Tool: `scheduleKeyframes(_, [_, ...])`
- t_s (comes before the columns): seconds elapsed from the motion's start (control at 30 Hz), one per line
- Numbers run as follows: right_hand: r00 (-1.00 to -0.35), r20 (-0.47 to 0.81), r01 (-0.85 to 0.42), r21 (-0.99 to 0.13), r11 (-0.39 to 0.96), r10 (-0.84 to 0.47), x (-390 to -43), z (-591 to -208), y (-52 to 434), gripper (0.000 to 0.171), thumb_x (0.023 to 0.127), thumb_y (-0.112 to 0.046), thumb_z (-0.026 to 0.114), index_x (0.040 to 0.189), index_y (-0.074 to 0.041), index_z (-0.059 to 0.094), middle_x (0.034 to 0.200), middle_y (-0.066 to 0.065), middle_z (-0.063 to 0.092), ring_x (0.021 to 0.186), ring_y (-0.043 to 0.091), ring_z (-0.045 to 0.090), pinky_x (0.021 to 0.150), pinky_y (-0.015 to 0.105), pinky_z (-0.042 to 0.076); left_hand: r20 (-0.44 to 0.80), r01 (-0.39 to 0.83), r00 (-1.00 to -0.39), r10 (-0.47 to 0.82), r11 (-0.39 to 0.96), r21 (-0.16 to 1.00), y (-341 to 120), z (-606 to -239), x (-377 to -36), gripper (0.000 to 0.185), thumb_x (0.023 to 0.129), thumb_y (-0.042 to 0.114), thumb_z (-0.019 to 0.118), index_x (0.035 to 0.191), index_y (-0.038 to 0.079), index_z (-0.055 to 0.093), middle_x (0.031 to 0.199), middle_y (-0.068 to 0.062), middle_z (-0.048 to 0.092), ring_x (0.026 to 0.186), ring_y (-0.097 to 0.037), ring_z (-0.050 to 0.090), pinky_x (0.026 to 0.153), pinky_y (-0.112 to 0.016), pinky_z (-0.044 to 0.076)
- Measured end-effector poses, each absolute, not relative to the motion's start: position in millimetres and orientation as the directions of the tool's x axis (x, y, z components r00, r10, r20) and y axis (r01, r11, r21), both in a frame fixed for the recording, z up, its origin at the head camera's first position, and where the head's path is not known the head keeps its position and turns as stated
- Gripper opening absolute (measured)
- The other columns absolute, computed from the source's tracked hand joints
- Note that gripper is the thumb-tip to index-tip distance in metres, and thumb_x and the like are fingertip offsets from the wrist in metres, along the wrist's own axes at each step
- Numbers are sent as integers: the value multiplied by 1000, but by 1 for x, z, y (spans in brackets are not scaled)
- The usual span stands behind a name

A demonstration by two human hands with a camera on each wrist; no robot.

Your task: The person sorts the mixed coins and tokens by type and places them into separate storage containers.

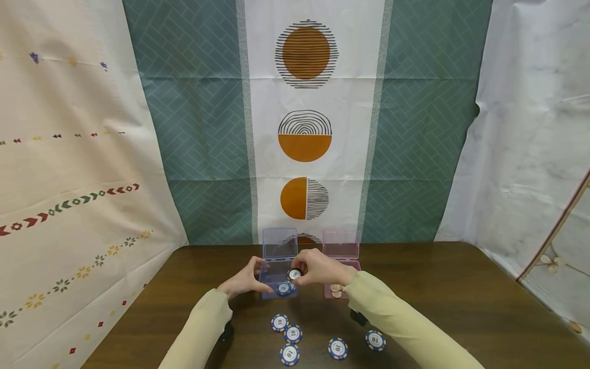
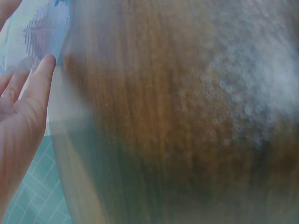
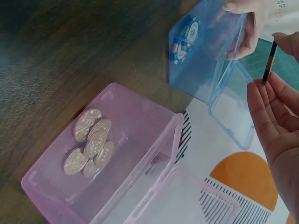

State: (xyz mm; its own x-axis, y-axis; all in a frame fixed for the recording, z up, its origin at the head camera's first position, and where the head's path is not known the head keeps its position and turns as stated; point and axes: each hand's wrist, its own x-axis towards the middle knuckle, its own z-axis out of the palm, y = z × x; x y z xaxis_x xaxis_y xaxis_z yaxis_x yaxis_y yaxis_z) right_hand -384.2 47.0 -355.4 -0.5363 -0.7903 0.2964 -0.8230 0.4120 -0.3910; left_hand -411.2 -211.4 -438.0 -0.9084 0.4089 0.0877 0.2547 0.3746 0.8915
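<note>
Head view showed both hands meeting over a blue box (image 1: 278,277) standing open on the brown tabletop (image 1: 461,297), its lid upright behind it. The left hand (image 1: 244,281) rested against the box's left side with its fingers (image 2: 39,79) nearly straight, the tips touching the clear blue wall; they were relaxed rather than curled round it. The right hand (image 1: 318,267) pinched a blue-and-white chip (image 1: 294,274) between thumb and fingers, holding it just above the open box. Right wrist view showed that chip (image 3: 267,61) edge-on between thumb and fingertips, with the blue box (image 3: 205,70) below it and at least one chip (image 3: 182,39) already lying inside. A pink box (image 3: 112,158) stood just beside the blue one on its right, also open, holding a small heap of pale coins (image 3: 91,148). Five loose chips (image 1: 292,334) lay on the tabletop nearer the person, between the two pale yellow sleeves (image 1: 401,323), well apart from the boxes. Patterned cloth hung behind the tabletop. Left wrist view was mostly blurred.
</note>
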Motion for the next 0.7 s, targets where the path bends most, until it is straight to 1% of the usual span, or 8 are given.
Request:
scheduleKeyframes(0.17, [-547,309,-821,-380,426,-778,-391,-356,40,22,77,-13,71,93,-1,63,80,3,56,65,11,50,58,19,43,85,254,-908,411,375,891,-211,-438,-412,72,70,10,78,121,3,28,127,-15,38,118,-38,33,89,-53,33])
scheduleKeyframes(0.3, [-563,315,-814,-374,445,-764,-398,-359,34,23,76,-15,73,91,-1,64,78,1,57,63,6,49,57,18,43,86,257,-909,408,385,886,-211,-438,-412,72,70,12,78,121,3,28,127,-14,38,118,-39,31,90,-54,31])
scheduleKeyframes(0.4, [-579,316,-804,-376,461,-752,-402,-361,30,23,74,-16,74,90,-1,65,77,1,59,62,5,50,57,17,44,85,259,-909,407,393,883,-211,-437,-412,73,70,12,78,122,3,28,128,-14,38,119,-40,29,91,-55,30])
scheduleKeyframes(0.6, [-613,302,-777,-399,488,-730,-408,-366,26,22,74,-13,75,89,0,65,78,6,61,64,7,51,59,18,45,80,254,-911,405,397,882,-211,-437,-411,73,69,12,79,122,3,28,128,-14,38,120,-40,29,91,-56,29])
scheduleKeyframes(0.7, [-623,291,-767,-406,496,-726,-409,-368,25,23,74,-14,75,90,0,65,78,5,61,65,7,51,60,18,45,78,253,-912,403,401,881,-211,-437,-412,73,69,13,79,121,3,28,128,-14,39,120,-41,30,91,-56,29])
